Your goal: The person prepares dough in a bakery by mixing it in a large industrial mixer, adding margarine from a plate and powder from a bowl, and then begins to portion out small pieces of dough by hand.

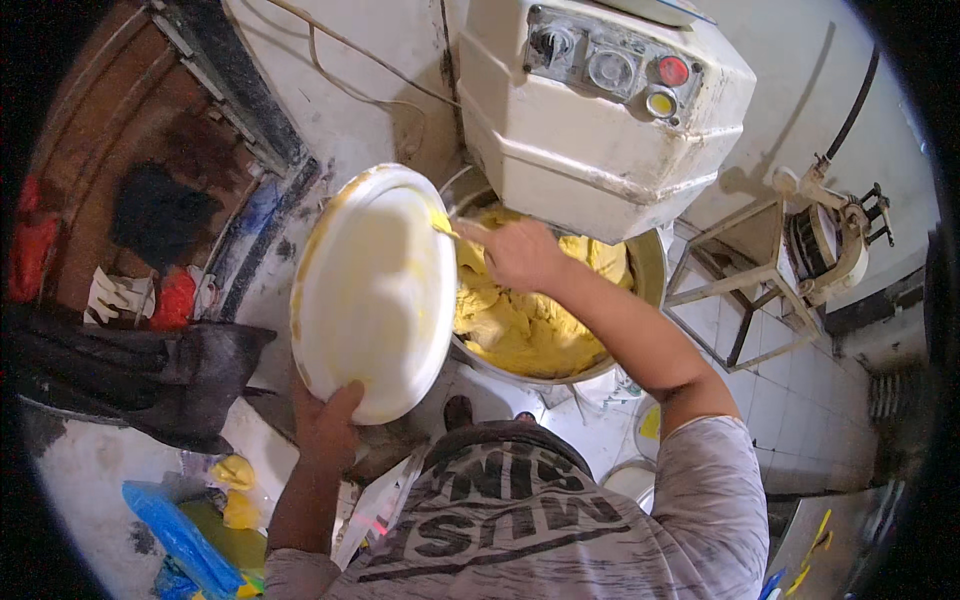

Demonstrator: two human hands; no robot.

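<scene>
My left hand (328,425) grips the lower rim of a white basin (375,300), tilted up on its side to the left of the mixer. Thin yellow smears mark its inner face. At the basin's upper right rim is my right hand (522,256), its fingers closed and pointing at a small bright yellow piece (440,221). Whether that piece is a scraper or a lump of dough I cannot tell. Below and behind my right hand, yellow dough (530,325) fills a large metal mixing bowl (652,272), partly hidden by my forearm and the mixer head.
A cream-coloured mixer (600,120) with knobs and buttons overhangs the bowl. To the right stands a metal frame (740,290) carrying a hand-cranked machine (825,240). Dark cloth (130,375) and a blue plastic bag (180,530) lie at the left.
</scene>
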